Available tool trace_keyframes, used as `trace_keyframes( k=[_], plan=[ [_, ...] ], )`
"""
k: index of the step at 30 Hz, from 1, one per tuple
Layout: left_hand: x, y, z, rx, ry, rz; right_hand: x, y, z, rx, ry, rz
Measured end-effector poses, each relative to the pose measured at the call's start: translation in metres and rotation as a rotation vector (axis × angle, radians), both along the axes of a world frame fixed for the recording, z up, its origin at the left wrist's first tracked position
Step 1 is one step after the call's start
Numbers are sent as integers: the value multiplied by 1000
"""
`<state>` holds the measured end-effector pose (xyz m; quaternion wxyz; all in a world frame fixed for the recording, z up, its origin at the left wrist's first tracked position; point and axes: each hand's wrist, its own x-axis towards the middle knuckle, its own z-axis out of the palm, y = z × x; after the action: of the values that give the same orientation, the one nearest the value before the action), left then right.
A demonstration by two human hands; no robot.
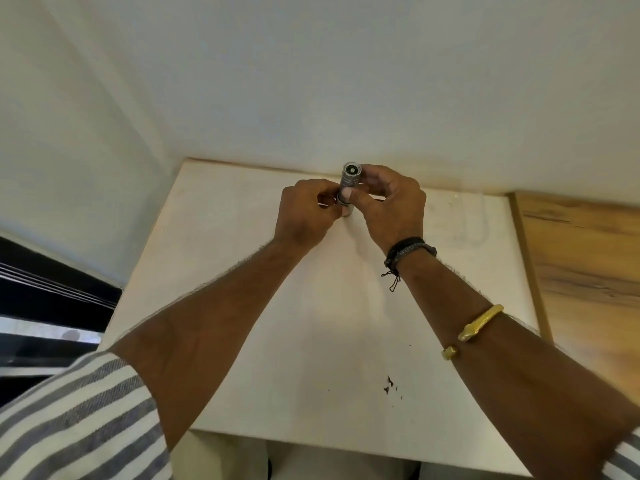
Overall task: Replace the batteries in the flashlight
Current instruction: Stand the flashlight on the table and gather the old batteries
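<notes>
A small silver flashlight (pixel 348 181) stands nearly upright above the far part of the white table (pixel 311 323), its round end with a dark centre facing up. My right hand (pixel 391 206) grips its upper body, thumb across the barrel. My left hand (pixel 304 213) pinches the lower part of the barrel, where a dark ring shows. The bottom end pokes out pale below my fingers. No loose batteries are in view.
The table sits in a corner of white walls. A wood-grain surface (pixel 585 265) adjoins it on the right. A dark window frame (pixel 52 299) lies at the left. Small dark specks (pixel 389 384) mark the table near the front.
</notes>
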<state>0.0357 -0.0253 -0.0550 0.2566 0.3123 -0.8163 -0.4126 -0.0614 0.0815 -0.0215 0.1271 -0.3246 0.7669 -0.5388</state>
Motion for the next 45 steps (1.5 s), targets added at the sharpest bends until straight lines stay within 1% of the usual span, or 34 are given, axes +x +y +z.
trace_keyframes(
  k=[10, 23, 27, 31, 33, 36, 41, 45],
  plan=[
    [-20, -22, 0, -11, -1, 23, -14, -27, -4, -23, 9, -44],
    [-33, -28, 3, 36, -5, 43, -19, -39, -8, -3, 39, -104],
    [-27, -23, 8, 51, -10, 124, -16, -32, -4, -15, 7, -133],
    [-8, -7, 19, 33, 38, 225, -8, -11, 4, -49, -15, -187],
    [5, 5, 27, 31, 71, 242, -1, 4, 9, -69, -28, -207],
    [21, 29, 36, 15, 91, 247, 10, 30, 16, -100, -96, -217],
    [42, 81, 44, 39, 114, 178, 29, 84, 27, -138, -211, -241],
    [48, 128, 41, 58, 69, 50, 33, 140, 32, -131, -278, -221]
  ],
)
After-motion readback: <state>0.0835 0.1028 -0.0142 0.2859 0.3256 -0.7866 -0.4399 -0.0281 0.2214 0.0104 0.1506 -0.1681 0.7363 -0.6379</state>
